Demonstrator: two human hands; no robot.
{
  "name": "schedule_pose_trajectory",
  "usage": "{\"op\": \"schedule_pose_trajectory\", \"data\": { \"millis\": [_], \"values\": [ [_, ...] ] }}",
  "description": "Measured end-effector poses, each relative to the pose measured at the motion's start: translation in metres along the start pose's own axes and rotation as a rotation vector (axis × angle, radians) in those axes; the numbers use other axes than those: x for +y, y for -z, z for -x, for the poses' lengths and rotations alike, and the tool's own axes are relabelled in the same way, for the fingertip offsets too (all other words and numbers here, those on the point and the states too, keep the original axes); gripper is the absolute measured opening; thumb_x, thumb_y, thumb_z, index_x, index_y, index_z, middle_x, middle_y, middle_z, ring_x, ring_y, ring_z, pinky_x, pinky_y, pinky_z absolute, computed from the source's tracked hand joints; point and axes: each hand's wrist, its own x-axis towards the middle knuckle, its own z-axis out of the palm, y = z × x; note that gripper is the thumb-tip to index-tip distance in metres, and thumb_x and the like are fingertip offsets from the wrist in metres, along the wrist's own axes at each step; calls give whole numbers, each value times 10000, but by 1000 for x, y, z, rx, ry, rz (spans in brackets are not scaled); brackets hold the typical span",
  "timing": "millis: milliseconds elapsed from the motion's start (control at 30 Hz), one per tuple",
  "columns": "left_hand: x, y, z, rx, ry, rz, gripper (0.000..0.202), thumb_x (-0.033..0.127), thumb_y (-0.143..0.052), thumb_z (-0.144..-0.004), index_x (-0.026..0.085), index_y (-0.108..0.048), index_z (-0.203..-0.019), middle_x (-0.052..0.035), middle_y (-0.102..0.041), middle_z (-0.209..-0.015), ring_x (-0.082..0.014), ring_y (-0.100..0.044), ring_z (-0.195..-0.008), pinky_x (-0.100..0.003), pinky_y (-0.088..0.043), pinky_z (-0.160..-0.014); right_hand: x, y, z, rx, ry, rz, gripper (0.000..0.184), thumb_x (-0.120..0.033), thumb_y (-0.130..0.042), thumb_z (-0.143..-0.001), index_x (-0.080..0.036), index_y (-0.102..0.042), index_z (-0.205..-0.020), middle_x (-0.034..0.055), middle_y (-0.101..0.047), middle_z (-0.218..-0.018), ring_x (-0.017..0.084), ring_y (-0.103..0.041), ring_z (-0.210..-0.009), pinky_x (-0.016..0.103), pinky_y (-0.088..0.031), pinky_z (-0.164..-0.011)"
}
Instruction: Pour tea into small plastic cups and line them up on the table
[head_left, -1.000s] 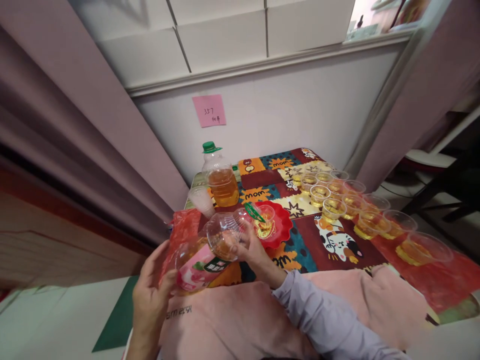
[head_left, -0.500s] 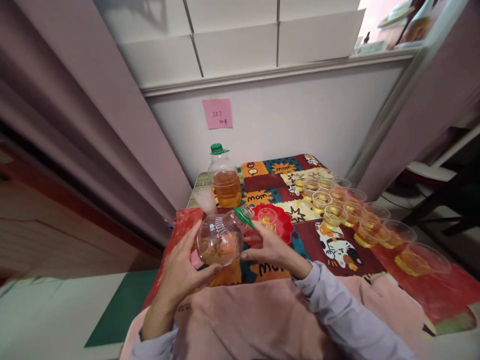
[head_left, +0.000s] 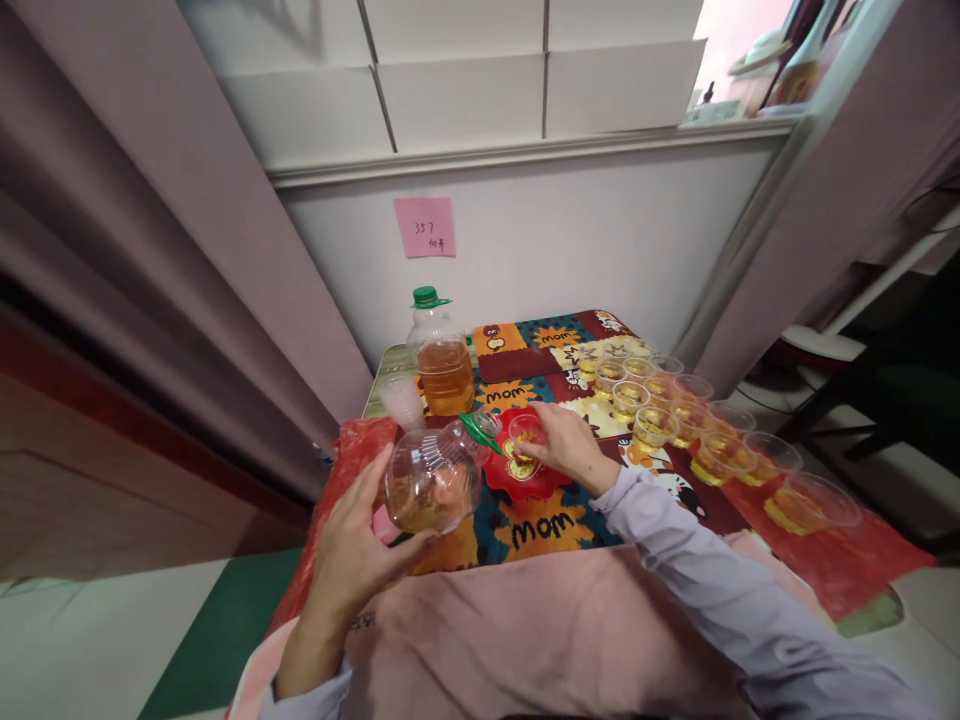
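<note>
Nearest me, the person's left hand (head_left: 360, 555) has a broad grip around a clear, round-bodied plastic bottle with a green collar (head_left: 435, 480), tipped nearly onto its side, its mouth pointing right. Just beyond that mouth, the right hand (head_left: 574, 447) has a narrow grip on a small clear plastic cup (head_left: 525, 430), over a red scalloped plate (head_left: 534, 491). A little amber liquid shows inside; I'd call this one unfinished. Along the right, rows of clear cups with yellow liquid (head_left: 655, 428) look done to me. Farther back, what seems a nested stack of translucent cups (head_left: 403, 400) looks unused, beside a green-capped bottle of amber liquid (head_left: 445, 378).

I can't tell whether anything is flowing, or whether the cup's base touches the plate. The left fingertips are hidden behind the bottle, its pink label is mostly covered, and the far cups overlap too much to count.
</note>
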Motion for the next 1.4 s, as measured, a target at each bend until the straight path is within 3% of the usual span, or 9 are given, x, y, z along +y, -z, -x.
{"op": "schedule_pose_trajectory", "data": {
  "millis": [133,233,533,667,767,933,1033,1167,1400],
  "values": [
    [-2,2,1,-3,27,47,1120,742,-913,-820,270,-560,-1772,-177,-679,-1733,-470,-709,-1528,-615,-603,-1244,-18,9,-6,-54,-26,60,528,-455,-824,-1054,-153,-709,-1471,233,-832,-1400,392,-809,-1291,462,-557,-1126],
    [-4,2,3,8,74,75,1142,753,-924,-805,273,-559,-1775,-185,-657,-1754,-486,-696,-1540,-634,-596,-1251,-22,13,-8,-72,-46,80,475,-437,-814,-1054,-165,-718,-1431,239,-822,-1413,392,-819,-1269,471,-546,-1108],
    [0,2,3,7,97,73,1151,731,-931,-782,280,-560,-1774,-188,-653,-1758,-496,-673,-1563,-659,-574,-1268,-26,18,-11,-84,-68,78,538,-424,-834,-1002,-166,-704,-1455,228,-875,-1352,395,-848,-1227,453,-555,-1026],
    [-1,3,2,2,90,87,1120,718,-934,-803,284,-565,-1767,-182,-670,-1741,-483,-688,-1549,-632,-583,-1266,-23,23,-1,-10,-38,50,592,-423,-786,-1028,-162,-669,-1546,232,-866,-1390,389,-835,-1267,479,-538,-1104],
    [-3,5,3,10,80,104,1114,719,-934,-818,268,-561,-1766,-194,-661,-1747,-484,-690,-1547,-631,-583,-1269,-7,29,16,165,7,-24,696,-463,-773,-1027,-177,-608,-1639,220,-865,-1399,396,-817,-1293,550,-491,-1212],
    [-11,4,5,21,86,95,1112,706,-947,-830,302,-545,-1784,-177,-664,-1748,-471,-691,-1550,-621,-585,-1272,45,43,66,466,-23,-99,781,-557,-794,-970,-210,-606,-1645,168,-902,-1203,419,-832,-1121,626,-508,-1157],
    [-15,2,7,36,80,85,1113,724,-936,-844,328,-524,-1800,-164,-647,-1768,-472,-673,-1569,-631,-566,-1291,82,45,101,500,-96,-23,774,-573,-772,-960,-222,-608,-1631,148,-901,-1144,435,-825,-1146,682,-461,-1206],
    [-19,2,7,27,87,79,1072,729,-901,-878,362,-507,-1805,-143,-656,-1763,-463,-683,-1560,-616,-572,-1287,124,30,140,490,-172,99,738,-574,-691,-988,-222,-607,-1630,163,-895,-1187,446,-811,-1206,736,-394,-1263],
    [-25,0,5,8,90,96,1030,683,-878,-909,398,-474,-1813,-130,-608,-1811,-473,-648,-1593,-665,-507,-1331,153,4,159,491,-206,214,730,-516,-644,-1030,-196,-571,-1682,223,-846,-1400,450,-759,-1321,774,-340,-1323]
  ]
}}
